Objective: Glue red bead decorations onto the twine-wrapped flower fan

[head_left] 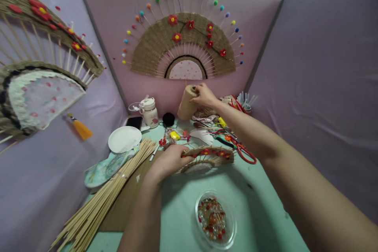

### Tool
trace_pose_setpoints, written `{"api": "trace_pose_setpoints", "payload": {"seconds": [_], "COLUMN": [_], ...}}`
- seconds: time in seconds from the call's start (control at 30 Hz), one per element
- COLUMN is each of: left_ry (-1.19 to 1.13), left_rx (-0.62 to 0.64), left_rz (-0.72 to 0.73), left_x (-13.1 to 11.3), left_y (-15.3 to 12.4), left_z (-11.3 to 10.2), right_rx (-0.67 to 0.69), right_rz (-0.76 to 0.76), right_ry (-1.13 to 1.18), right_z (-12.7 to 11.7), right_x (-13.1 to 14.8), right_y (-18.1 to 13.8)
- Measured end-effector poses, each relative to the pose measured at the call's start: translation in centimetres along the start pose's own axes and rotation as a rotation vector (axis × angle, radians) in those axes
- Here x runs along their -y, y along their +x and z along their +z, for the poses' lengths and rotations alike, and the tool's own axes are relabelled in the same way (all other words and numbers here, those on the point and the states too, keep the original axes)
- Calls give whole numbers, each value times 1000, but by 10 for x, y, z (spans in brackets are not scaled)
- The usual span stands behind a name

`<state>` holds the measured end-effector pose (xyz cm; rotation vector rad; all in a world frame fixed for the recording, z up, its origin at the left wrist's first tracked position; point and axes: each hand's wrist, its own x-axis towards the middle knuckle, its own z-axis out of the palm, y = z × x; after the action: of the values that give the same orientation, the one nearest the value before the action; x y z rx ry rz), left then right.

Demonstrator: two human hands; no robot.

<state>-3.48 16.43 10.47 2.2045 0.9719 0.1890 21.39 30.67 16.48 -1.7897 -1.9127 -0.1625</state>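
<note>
My right hand [204,95] reaches to the back of the table and grips the top rim of a tan spool of twine [186,104], which is tilted. My left hand [175,159] holds the left end of a small woven fan [217,154] with red flowers along its band, raised slightly off the table. Its fingers are closed on the fan's edge. Below the fan stands a clear round bowl [232,230] filled with red, orange and clear beads [212,218].
Left are a bundle of thin sticks [118,183], brown cardboard [118,216], a white plate [124,140] and a white bottle [150,112]. Red-handled scissors [246,154] lie right, near a black yarn ball [168,119]. Large fans hang on the back panel [147,49] and left panel [44,94].
</note>
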Motion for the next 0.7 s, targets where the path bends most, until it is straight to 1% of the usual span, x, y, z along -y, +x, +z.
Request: {"api": "trace_pose_setpoints", "payload": {"seconds": [0.03,0.07,0.1,0.13,0.17,0.2,0.27,0.33,0.4,0.47,0.53,0.63,0.7], "left_ry": [4,9,16,22,28,34,48,54,42,15,-2,20,58], "left_rx": [-8,-14,-19,-21,-21,-16,1,19,13,0,7,16,-11], "left_rz": [5,12,18,21,22,22,25,48,85,114,104,57,41], "left_x": [0,0,-1,-2,-4,-6,-11,-17,-22,-25,-25,-23,-21], "left_y": [1,2,2,2,1,1,-2,-3,-4,-5,-4,-4,-3], "left_z": [0,0,-1,-1,-2,-2,-3,-2,-2,-1,0,2,2], "right_rx": [-43,-112,-126,-90,-11,40,150,226,316,418,518,624,653], "right_rz": [9,46,102,190,311,365,481,559,625,674,697,676,638], "right_ry": [30,135,261,430,616,684,789,814,805,794,789,781,767], "right_z": [-13,-25,-34,-40,-42,-42,-33,-20,-8,-2,0,-2,-4], "right_x": [-5,-11,-16,-21,-25,-27,-29,-28,-28,-31,-36,-44,-48], "right_y": [-11,-23,-38,-55,-74,-94,-135,-172,-198,-213,-220,-223,-225]}}
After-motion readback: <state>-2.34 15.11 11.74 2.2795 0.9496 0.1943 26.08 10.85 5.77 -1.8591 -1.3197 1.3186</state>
